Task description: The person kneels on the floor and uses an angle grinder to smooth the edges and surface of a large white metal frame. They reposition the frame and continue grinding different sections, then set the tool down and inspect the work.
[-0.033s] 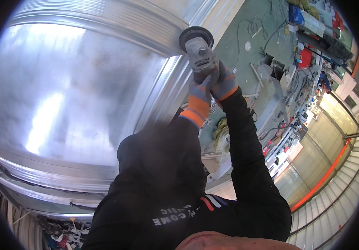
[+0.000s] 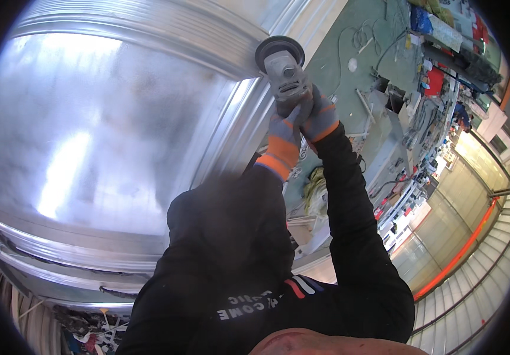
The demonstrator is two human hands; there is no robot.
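Note:
An angle grinder (image 2: 288, 75), grey-headed with a dark round disc (image 2: 265, 49), stretches up from both gloved hands. My left hand (image 2: 284, 131), in a grey and orange glove, is closed round the lower part of its body. Just to the right and partly overlapping it, my right hand (image 2: 321, 115) grips the same tool in a matching glove. Most of the grinder's handle is hidden by the gloves. The disc lies over the ribbed metal edge (image 2: 244, 100) of a large shiny metal panel (image 2: 124, 130); whether it touches the metal I cannot tell.
Ribbed metal trim (image 2: 148, 29) runs along the panel's far side. Right of it, a loose cable (image 2: 362, 41) lies on the green floor (image 2: 340, 71), with open box-like metal pieces (image 2: 394, 100) nearby. Cluttered benches and a distant person (image 2: 461, 116) are further right.

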